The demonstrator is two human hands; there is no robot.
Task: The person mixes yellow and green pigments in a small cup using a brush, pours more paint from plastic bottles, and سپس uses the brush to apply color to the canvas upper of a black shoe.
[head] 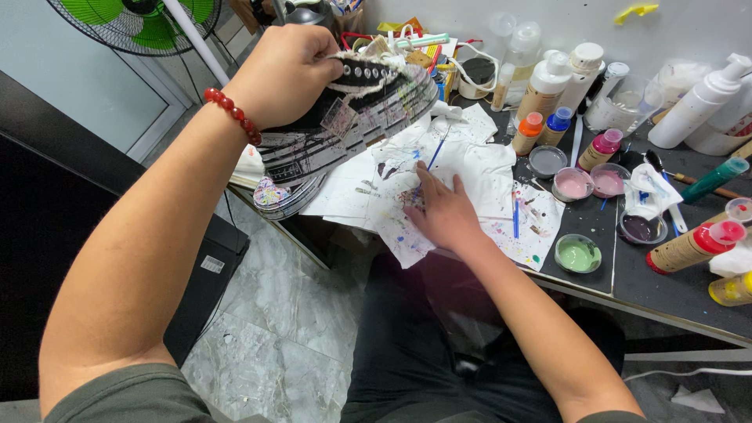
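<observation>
My left hand (286,70) grips a black-and-white sneaker (352,117) splattered with paint and holds it up above the table's near left corner, sole turned toward me. A red bead bracelet (233,114) sits on that wrist. My right hand (440,210) rests on paint-stained white paper (478,168) spread over the black table, fingers closed around a thin blue-handled brush (435,153) that points up and away from me.
Small dishes of paint lie right of the paper: green (578,253), pink (573,184), dark (641,228). Squeeze bottles with coloured caps (533,131) and white bottles (699,102) crowd the back. A green fan (141,23) stands at far left. Marble floor lies below.
</observation>
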